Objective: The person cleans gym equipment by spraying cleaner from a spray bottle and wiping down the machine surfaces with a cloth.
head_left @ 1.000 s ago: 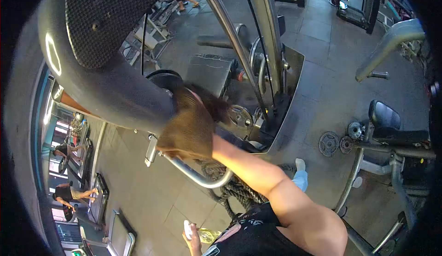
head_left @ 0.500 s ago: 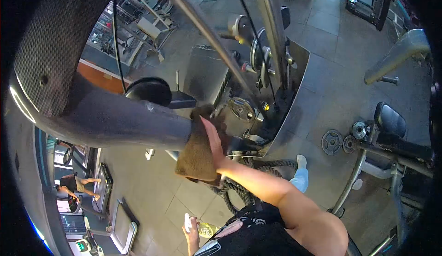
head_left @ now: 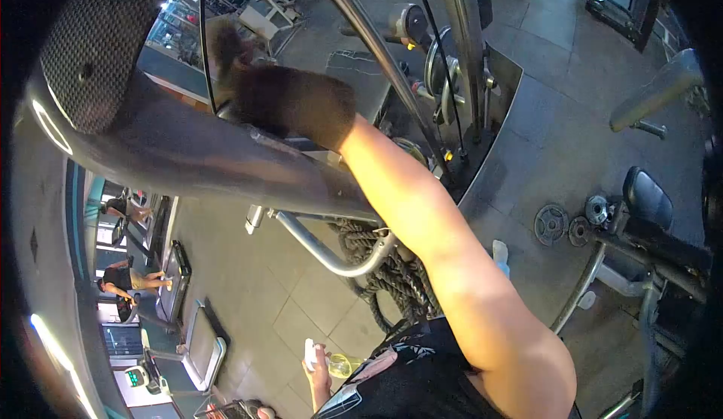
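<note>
- Right hand (head_left: 279, 99) is hidden under a dark brown cloth (head_left: 331, 114), its far end blurred; whether the fingers grip or lie flat, I cannot tell.
- That cloth is at the upper edge of a thick, dark curved beam (head_left: 188, 159), and the bare forearm passes over the beam's near end.
- Left hand (head_left: 320, 376), lower down, has its fingers closed around a spray bottle (head_left: 310, 353) with a white head and a yellowish, see-through body.
- Below the beam are a bent metal bar (head_left: 320, 255) and a heap of thick dark rope (head_left: 403, 283).
- Beyond the forearm, a slanted steel rod (head_left: 373, 38) stands near mounted weight plates (head_left: 439, 61).
- Farther right, round plates (head_left: 551, 224) are beside a padded bench (head_left: 648, 199).
- Far left, a person (head_left: 120, 277) is on a treadmill (head_left: 177, 279).
</note>
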{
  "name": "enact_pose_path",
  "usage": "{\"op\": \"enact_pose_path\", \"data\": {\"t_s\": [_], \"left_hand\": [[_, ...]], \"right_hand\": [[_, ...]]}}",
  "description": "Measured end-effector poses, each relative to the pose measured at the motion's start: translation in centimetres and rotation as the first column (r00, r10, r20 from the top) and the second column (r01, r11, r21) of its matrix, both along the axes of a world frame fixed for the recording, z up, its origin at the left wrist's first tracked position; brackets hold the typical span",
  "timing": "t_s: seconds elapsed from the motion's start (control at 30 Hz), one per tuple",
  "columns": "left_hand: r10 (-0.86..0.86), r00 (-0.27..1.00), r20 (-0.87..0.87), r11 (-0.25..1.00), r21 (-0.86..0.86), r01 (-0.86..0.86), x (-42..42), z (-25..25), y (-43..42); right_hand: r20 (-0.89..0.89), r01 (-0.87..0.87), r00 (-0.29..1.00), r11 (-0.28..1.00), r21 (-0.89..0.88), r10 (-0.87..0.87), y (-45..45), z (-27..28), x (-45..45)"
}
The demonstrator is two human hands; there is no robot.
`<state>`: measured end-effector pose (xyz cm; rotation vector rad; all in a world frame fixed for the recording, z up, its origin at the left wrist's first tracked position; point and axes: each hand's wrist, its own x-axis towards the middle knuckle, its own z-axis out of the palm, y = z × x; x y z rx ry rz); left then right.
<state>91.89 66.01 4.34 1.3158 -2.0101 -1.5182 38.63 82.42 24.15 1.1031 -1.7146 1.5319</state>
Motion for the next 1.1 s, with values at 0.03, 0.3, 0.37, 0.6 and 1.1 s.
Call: {"op": "enact_pose_path", "data": {"t_s": [0.03,0.3,0.37,0.6,1.1], "left_hand": [[0.008,1.000,0.021,1.000,-0.020,-0.007,1.2,-0.5,-0.3],[0.061,0.998,0.030,0.995,-0.086,-0.058,0.3,-1.1,0.5],[-0.128,0.986,0.109,0.986,-0.092,0.139,-0.1,-0.2,-0.7],[-0.121,0.990,0.071,0.983,-0.130,0.130,0.2,1.2,0.1],[-0.196,0.978,0.070,0.969,-0.142,0.204,-0.4,1.3,1.8]], "right_hand": [[0.103,-0.077,0.992,0.993,0.094,0.067,4.6,0.0,3.2],[0.637,0.294,0.757,0.947,-0.132,-0.146,-2.5,-5.6,15.8],[0.579,0.423,0.767,0.897,-0.130,-0.277,-4.7,-2.1,16.5],[0.393,0.340,0.891,0.908,-0.246,-0.227,-3.7,-12.3,15.4],[0.671,0.235,0.738,0.909,-0.345,0.064,-1.3,-8.3,10.8]]}}
